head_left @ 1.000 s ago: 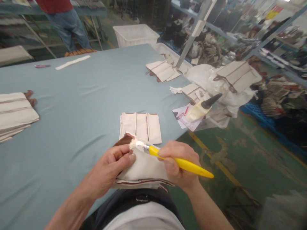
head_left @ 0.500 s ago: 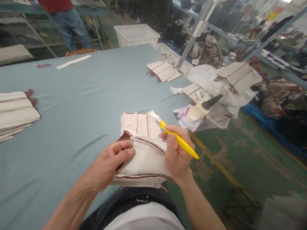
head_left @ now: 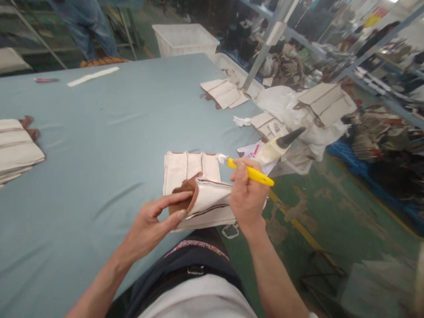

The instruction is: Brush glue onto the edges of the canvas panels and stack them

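Observation:
My left hand point(head_left: 159, 223) pinches the edge of a cream fabric piece point(head_left: 212, 194) with brown lining, fingers inside its open fold and thumb outside. In my right hand point(head_left: 249, 194) is a yellow-handled brush point(head_left: 255, 175), its pale bristles pointing left over the table. The heel of that hand rests at the right end of the same piece. Beneath and behind lies a stack of similar cream pieces point(head_left: 175, 168) with dark seam lines. What the right hand's lower fingers touch is hidden.
A blue-green table point(head_left: 115, 145) bears another stack of cream pieces point(head_left: 16, 145) at left. A bottle with a dark tip point(head_left: 274, 150) lies at the right edge near white plastic bags point(head_left: 278, 104). A white bin point(head_left: 185, 39) stands behind; a person's legs point(head_left: 89, 31) show beyond.
The left side of the piece has been lifted and folded, showing more brown lining. My right hand has risen slightly, and the brush lies flatter, shifted right. The view has tilted down a little.

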`<state>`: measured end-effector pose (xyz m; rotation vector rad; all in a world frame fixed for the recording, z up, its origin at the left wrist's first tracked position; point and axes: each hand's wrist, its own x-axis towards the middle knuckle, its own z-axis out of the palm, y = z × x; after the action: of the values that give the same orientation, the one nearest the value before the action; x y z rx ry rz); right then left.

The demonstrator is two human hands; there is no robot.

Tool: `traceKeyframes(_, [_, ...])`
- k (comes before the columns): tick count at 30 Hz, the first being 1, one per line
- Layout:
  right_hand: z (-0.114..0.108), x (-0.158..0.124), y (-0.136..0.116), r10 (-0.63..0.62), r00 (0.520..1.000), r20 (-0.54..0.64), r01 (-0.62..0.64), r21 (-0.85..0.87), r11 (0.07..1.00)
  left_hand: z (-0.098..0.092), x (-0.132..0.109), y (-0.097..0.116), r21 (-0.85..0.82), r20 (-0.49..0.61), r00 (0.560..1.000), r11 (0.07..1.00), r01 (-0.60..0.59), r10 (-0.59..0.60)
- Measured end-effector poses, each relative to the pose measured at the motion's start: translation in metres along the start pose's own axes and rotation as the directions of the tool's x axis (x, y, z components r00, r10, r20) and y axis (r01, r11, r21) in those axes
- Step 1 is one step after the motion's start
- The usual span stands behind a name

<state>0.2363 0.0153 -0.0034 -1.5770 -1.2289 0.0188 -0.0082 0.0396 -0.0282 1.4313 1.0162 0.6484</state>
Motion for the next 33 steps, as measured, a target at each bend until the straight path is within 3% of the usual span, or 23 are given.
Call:
traceKeyframes(3, [0.003,0.002,0.000,0.052,0.998,-0.017,-0.052,0.020,0.998,0.004,-0.003,-0.009,0.029,-0.123,0.989,0.996,-0.085,0.088])
traceKeyframes(10, [0.011,0.006,0.007,0.187,0.982,-0.037,-0.182,0.120,0.976,0.024,-0.001,-0.009,0.166,0.030,0.984,0.970,-0.176,0.173])
traceKeyframes(14, [0.015,0.007,0.013,0.219,0.975,-0.044,-0.208,0.184,0.961,0.021,-0.004,0.001,0.144,0.092,0.971,0.962,-0.233,0.221])
traceKeyframes(18, [-0.001,0.006,0.005,0.283,0.944,-0.169,-0.209,0.356,0.911,0.014,-0.010,0.019,0.136,0.186,0.942,0.942,-0.307,0.280])
traceKeyframes(19, [-0.008,0.006,0.000,0.305,0.938,-0.163,-0.212,0.427,0.879,0.013,-0.012,0.023,0.135,0.202,0.936,0.939,-0.318,0.288])
traceKeyframes(21, [-0.021,0.003,-0.009,0.328,0.944,-0.030,-0.258,0.553,0.792,0.013,-0.014,0.029,0.145,0.209,0.933,0.934,-0.325,0.292])
traceKeyframes(23, [-0.032,-0.002,-0.016,0.305,0.942,0.140,-0.325,0.607,0.725,0.012,-0.016,0.032,0.183,0.196,0.933,0.923,-0.338,0.302])
traceKeyframes(25, [-0.039,-0.009,-0.022,0.256,0.941,0.220,-0.338,0.600,0.725,0.012,-0.018,0.031,0.232,0.204,0.929,0.907,-0.351,0.308])
traceKeyframes(29, [-0.049,-0.023,-0.032,0.070,0.972,0.226,-0.176,0.492,0.853,0.011,-0.025,0.024,0.293,0.240,0.935,0.898,-0.328,0.262])
traceKeyframes(33, [-0.049,-0.029,-0.049,-0.094,0.940,0.328,-0.042,0.385,0.922,0.011,-0.030,0.021,0.284,0.235,0.945,0.914,-0.291,0.228])
